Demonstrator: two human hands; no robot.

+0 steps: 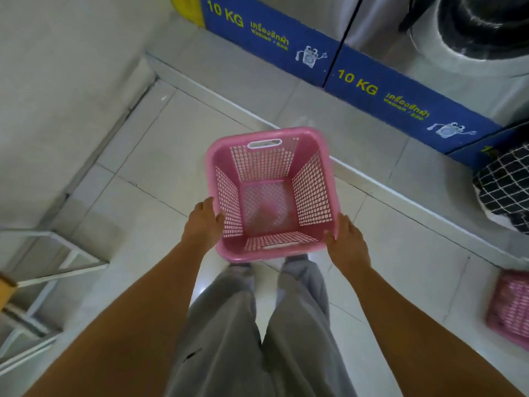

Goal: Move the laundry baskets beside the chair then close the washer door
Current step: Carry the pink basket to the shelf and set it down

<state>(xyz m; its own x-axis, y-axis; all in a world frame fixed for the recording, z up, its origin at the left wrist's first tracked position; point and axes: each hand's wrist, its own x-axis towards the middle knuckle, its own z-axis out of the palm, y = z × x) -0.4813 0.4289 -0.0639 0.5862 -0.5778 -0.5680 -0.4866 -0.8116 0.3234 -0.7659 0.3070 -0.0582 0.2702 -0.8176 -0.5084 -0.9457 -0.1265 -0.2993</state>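
An empty pink laundry basket [269,196] with mesh walls and slot handles hangs above the tiled floor in front of my legs. My left hand [204,224] grips its left rim and my right hand [345,242] grips its right rim near the front corner. A second pink basket [509,308] sits on the floor at the right edge, partly cut off. The washer [481,32] at the top right shows a dark round opening; its door is out of view. A white frame with a brown seat corner [43,282], possibly the chair, stands at the left.
Blue "10 KG" panels [386,90] run along the washer bases behind a raised white step [372,184]. A black and white checked fabric item [503,184] rests on the step at the right. A pale wall [57,81] closes the left side.
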